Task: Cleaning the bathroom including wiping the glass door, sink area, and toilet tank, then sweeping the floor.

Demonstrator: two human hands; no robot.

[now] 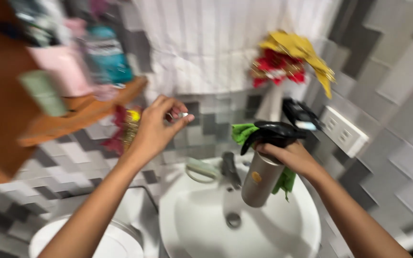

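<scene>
While the white sink (292, 234) lies nearest, the right hand (290, 157) above it grips a rigid, probably slick metal spray bottle (260, 180) by its neck, against a green cloth (243, 132). Farther off, the left hand (156, 126) pinches a small shiny object (184, 115) below a wooden shelf (87, 112).

Grey metal spray bottle (259, 179) with black plastic trigger head (274, 132): cylindrical body, small round orange mark on its side, tilted with the base toward the near left. It is suspended above the right half of the basin. A bright green cloth (243, 132) lies bunched behind the bottle, showing beside the trigger head and again below the grip. Small pale object (184, 115): pinched at the far left, raised; too blurred to identify.
</scene>
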